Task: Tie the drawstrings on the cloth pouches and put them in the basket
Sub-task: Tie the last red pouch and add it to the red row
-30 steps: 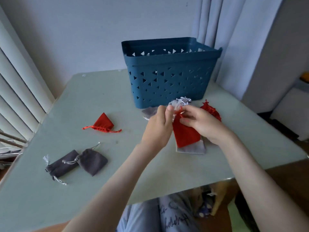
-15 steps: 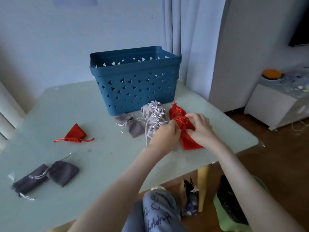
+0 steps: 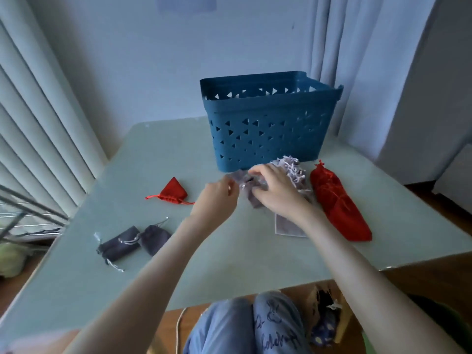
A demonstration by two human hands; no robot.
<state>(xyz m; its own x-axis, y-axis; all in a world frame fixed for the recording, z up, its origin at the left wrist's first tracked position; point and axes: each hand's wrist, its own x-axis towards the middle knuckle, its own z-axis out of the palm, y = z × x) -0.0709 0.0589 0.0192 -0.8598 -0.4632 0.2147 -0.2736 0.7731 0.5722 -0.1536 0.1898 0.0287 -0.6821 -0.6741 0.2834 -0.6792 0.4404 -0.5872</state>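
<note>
Just before the basket (image 3: 268, 139) at the desk's (image 3: 229, 264) far edge, a grey pouch (image 3: 255, 204) is gripped by the right hand (image 3: 275, 192), its drawstring (image 3: 244, 186) seemingly pinched by the left hand (image 3: 219, 198). None is seen basketed; the red pouches (image 3: 337, 205) are left.

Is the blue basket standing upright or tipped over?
Upright: the basket stands on its base on the table, open rim facing up.

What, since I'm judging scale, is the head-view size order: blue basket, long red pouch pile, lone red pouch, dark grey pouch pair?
1. blue basket
2. long red pouch pile
3. dark grey pouch pair, nearer, so unsure
4. lone red pouch
</note>
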